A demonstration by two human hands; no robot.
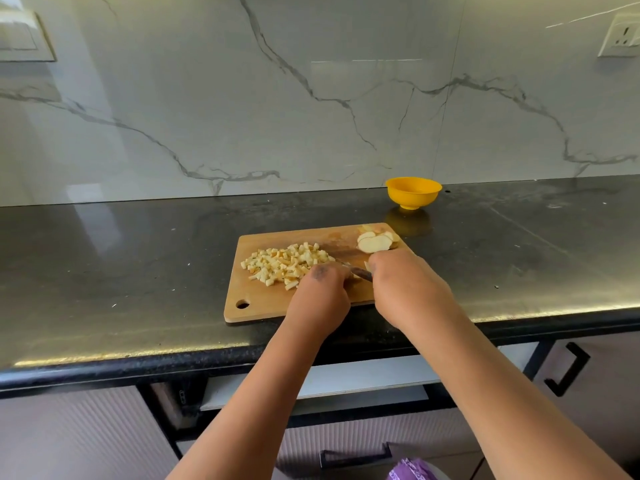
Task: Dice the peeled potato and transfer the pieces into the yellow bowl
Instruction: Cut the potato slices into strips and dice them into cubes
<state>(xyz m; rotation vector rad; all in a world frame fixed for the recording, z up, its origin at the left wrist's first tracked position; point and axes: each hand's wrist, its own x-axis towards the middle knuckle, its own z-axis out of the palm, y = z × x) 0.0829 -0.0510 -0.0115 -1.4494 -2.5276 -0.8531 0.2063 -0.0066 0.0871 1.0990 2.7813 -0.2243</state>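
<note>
The dicing is well under way and judged to be past its middle: a heap of small potato cubes [287,263] lies on the left half of the wooden cutting board [263,303], while a few uncut potato slices [375,241] wait at the board's far right corner. Both hands work near the middle of the board. The right hand [405,289] appears to hold the knife [356,271], whose dark blade shows between the two hands, though the handle and the curl of its fingers are hidden under the hand. The left hand [320,296] reaches down beside the blade with its fingers bent over something at the board — what it steadies, and how firmly, cannot be told from here. The next move likely calls for finishing the piece under the blade, then drawing the remaining slices in for cutting, with the left fingertips kept clear of the edge. Nothing has gone into the yellow bowl [413,192], which stands on the dark counter [138,258] just beyond the board's far right corner — its inside cannot be seen. By count: one board, one knife, one bowl, one heap of cubes too many to number, and roughly three or four slices.
</note>
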